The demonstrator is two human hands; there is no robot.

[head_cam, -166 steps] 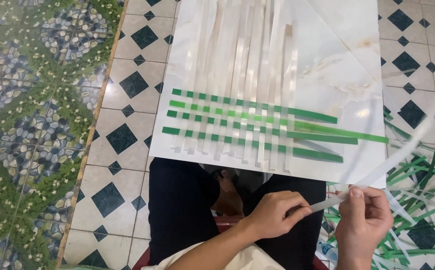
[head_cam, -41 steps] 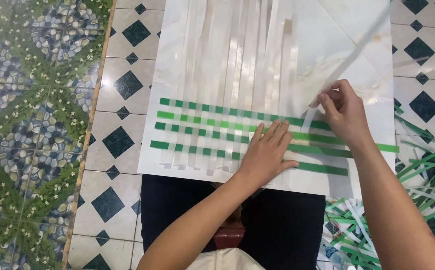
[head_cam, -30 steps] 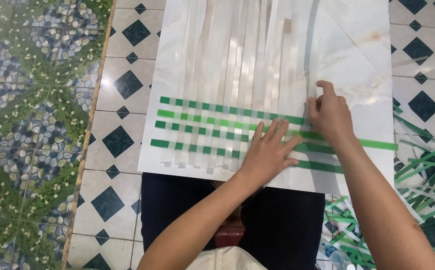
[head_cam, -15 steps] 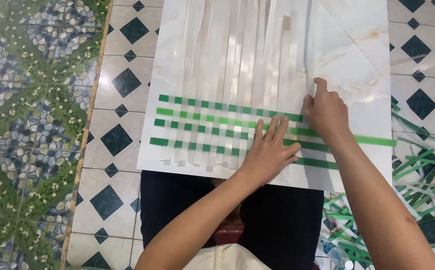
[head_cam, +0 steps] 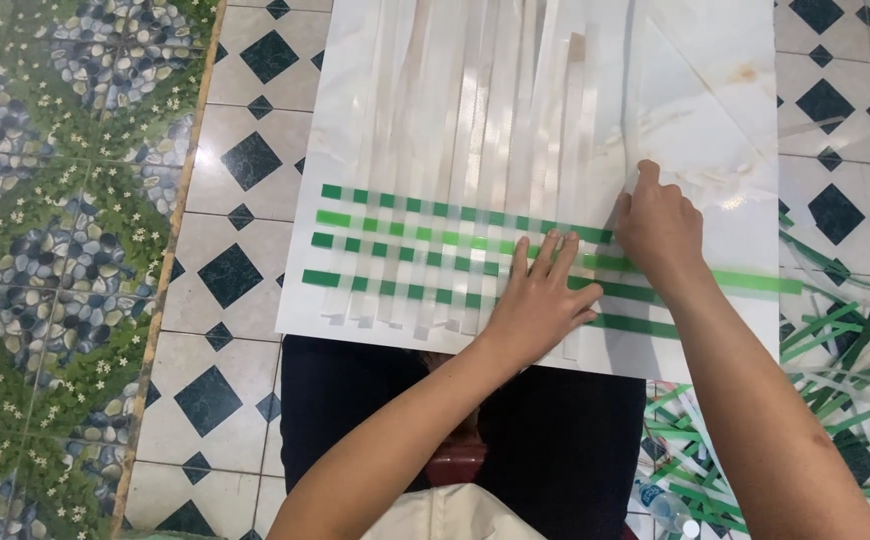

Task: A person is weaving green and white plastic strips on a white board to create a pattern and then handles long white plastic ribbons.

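Four green strips (head_cam: 425, 250) run across a set of long white strips (head_cam: 485, 120), woven over and under them on a white board (head_cam: 715, 110) that lies on the tiled floor (head_cam: 245, 160). The weave sits at the centre of the board, toward its 6 o'clock edge.

My left hand (head_cam: 540, 300) lies flat on the woven part, fingers spread and pressed down on the green and white crossings, gripping nothing.

My right hand (head_cam: 660, 230) sits at 3 o'clock of the left, just beside it. Its fingertips press down on one white strip (head_cam: 627, 120) at the right edge of the weave, where that strip meets the top green strip. I cannot tell whether it pinches the strip or only pins it.

Loose green and white strips (head_cam: 835, 370) lie in a heap on the floor at 4 o'clock of the board. My dark trousers (head_cam: 375, 400) show below the board's near edge.
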